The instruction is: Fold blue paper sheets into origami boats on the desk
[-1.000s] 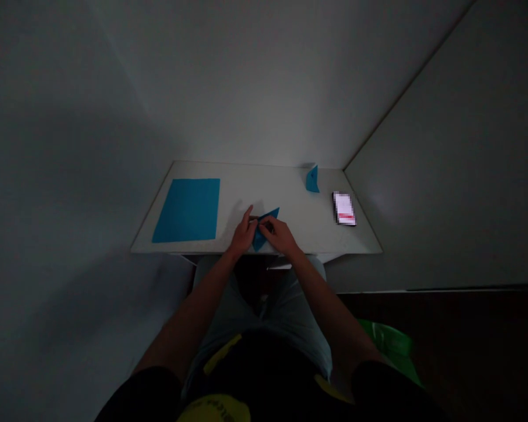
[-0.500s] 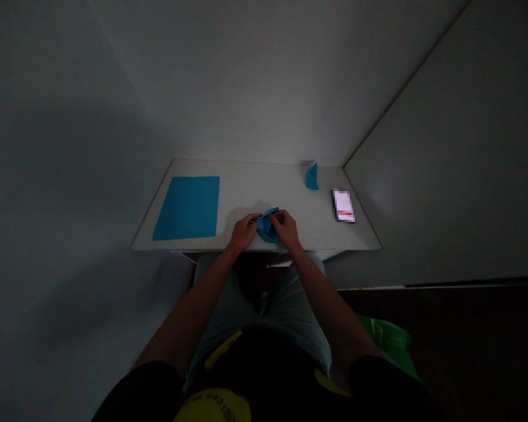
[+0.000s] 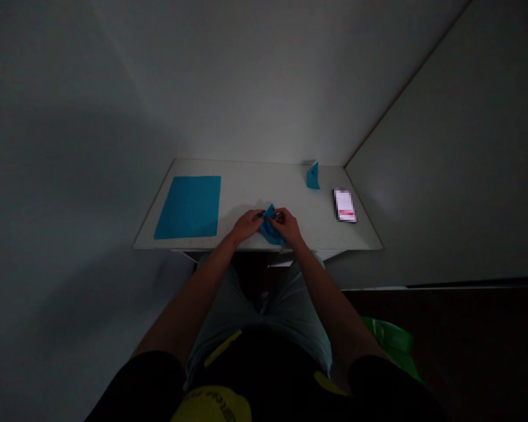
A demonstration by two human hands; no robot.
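Note:
A partly folded piece of blue paper (image 3: pixel 270 233) is between my hands, close to the front edge of the white table. From the left, my left hand (image 3: pixel 247 225) pinches its side, fingers closed on it. On the other side my right hand (image 3: pixel 287 224) grips the paper near its upper part, with bent fingers and thumb. One pointed corner sticks up between the two hands. The fingertips hide some of the folds.
A flat blue sheet (image 3: pixel 189 208) lies on the table's left part. A small folded blue paper shape (image 3: pixel 312 176) stands at the back right, and a phone (image 3: pixel 345 205) with a lit screen lies nearby. Walls border the table (image 3: pixel 246 176). A green object (image 3: pixel 391 343) is at the lower right.
The folded paper has turned a little between my hands, and its top now shows as a point. Both hands have shifted slightly, their fingers regripping the paper.

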